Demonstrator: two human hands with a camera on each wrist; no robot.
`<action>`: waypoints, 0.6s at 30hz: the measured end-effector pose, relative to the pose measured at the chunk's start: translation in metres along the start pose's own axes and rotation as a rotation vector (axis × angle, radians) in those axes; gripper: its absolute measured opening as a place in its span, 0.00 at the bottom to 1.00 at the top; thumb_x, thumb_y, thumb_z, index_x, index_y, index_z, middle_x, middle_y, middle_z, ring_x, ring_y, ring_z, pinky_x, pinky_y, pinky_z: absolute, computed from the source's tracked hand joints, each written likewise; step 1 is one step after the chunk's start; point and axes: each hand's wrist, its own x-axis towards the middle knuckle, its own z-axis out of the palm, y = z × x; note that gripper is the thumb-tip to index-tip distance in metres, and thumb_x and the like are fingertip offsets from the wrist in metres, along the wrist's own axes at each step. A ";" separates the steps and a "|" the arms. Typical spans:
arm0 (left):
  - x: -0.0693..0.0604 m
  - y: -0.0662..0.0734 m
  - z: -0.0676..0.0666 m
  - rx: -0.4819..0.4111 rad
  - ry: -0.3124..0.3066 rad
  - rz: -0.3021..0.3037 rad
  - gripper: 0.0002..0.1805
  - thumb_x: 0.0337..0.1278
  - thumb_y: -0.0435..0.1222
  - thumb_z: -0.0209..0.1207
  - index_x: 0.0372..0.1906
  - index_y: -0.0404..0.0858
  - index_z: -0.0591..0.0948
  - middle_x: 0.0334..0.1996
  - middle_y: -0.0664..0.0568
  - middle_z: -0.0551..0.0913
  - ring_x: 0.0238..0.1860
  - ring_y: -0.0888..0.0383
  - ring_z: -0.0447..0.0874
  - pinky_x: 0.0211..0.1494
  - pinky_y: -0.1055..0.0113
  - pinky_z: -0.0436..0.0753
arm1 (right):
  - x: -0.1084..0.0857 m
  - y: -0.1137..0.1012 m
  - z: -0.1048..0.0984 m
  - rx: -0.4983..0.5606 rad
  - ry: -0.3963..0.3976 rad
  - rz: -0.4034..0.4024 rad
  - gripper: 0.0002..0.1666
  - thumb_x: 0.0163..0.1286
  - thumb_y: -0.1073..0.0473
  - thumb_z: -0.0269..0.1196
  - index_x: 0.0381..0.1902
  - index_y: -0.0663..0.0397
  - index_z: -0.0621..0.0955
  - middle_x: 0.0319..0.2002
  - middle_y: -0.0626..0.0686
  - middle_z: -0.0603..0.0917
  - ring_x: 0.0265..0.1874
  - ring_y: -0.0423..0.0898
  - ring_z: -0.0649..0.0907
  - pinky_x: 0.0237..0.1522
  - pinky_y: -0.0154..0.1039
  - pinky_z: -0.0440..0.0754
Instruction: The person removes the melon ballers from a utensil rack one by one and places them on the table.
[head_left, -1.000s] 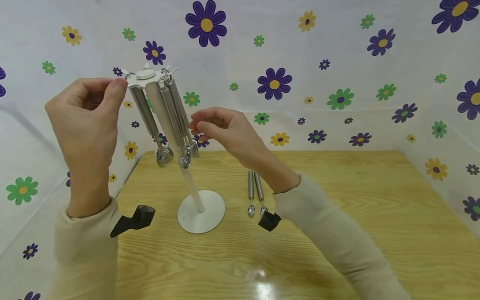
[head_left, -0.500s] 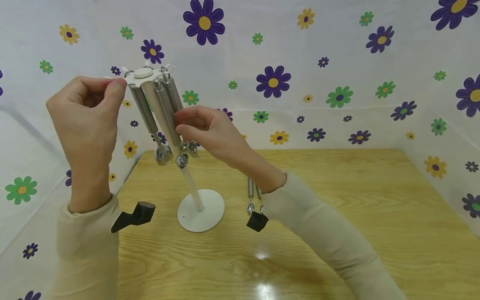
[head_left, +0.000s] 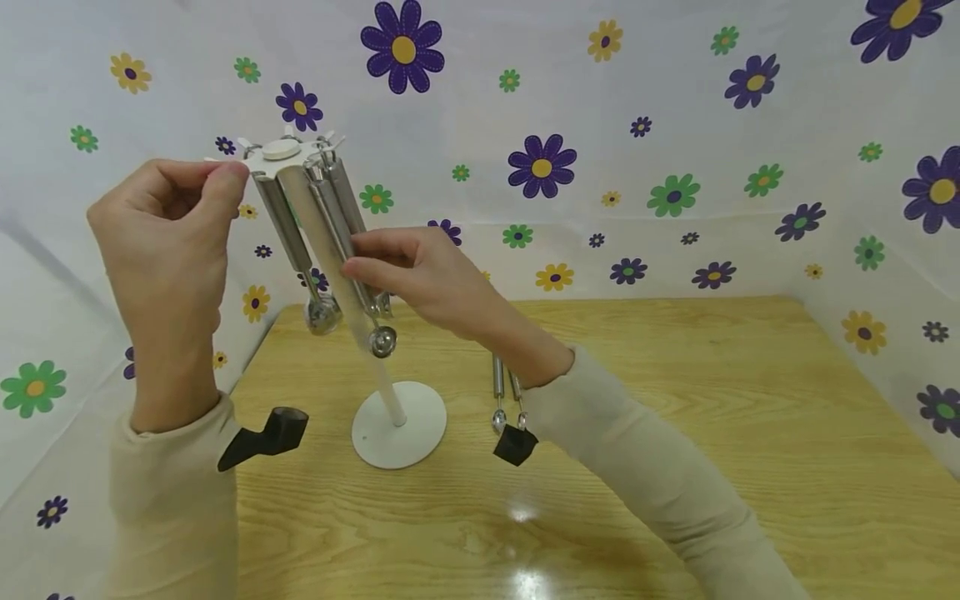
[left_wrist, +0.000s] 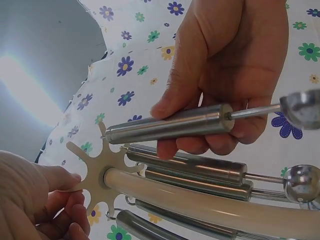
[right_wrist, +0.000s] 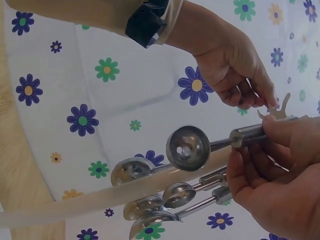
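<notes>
Left hand [head_left: 168,225] pinches a white rack [head_left: 405,446]; right hand [head_left: 435,279] grips a steel scoop [left_wrist: 170,127].
Hooking or unhooking appears underway; the next move calls for careful alignment.

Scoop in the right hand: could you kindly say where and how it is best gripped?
Probably by the straight, cylindrical handle, from the right, as the right hand does: the post stands to its left, and the rounded bowl looks harder to grip.
</notes>
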 end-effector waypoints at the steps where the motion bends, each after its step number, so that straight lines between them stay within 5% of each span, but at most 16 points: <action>1: 0.000 0.001 0.000 0.003 0.004 -0.006 0.04 0.61 0.34 0.70 0.34 0.37 0.91 0.30 0.51 0.87 0.31 0.56 0.82 0.29 0.74 0.71 | -0.001 0.000 -0.002 0.004 -0.015 0.005 0.22 0.79 0.65 0.60 0.67 0.68 0.77 0.56 0.59 0.85 0.50 0.46 0.86 0.56 0.39 0.84; 7: -0.001 0.004 0.001 0.060 0.013 -0.031 0.03 0.61 0.36 0.71 0.35 0.40 0.92 0.31 0.54 0.87 0.33 0.59 0.84 0.32 0.74 0.74 | -0.003 -0.004 -0.009 0.066 -0.056 0.034 0.21 0.79 0.66 0.58 0.66 0.69 0.77 0.53 0.59 0.87 0.55 0.48 0.85 0.59 0.41 0.82; 18: 0.005 -0.003 -0.002 -0.006 -0.004 -0.052 0.04 0.61 0.36 0.71 0.36 0.39 0.91 0.32 0.53 0.87 0.32 0.58 0.79 0.30 0.75 0.73 | -0.008 -0.007 -0.005 0.061 -0.028 0.000 0.19 0.78 0.67 0.59 0.63 0.70 0.79 0.48 0.59 0.88 0.52 0.47 0.86 0.58 0.41 0.83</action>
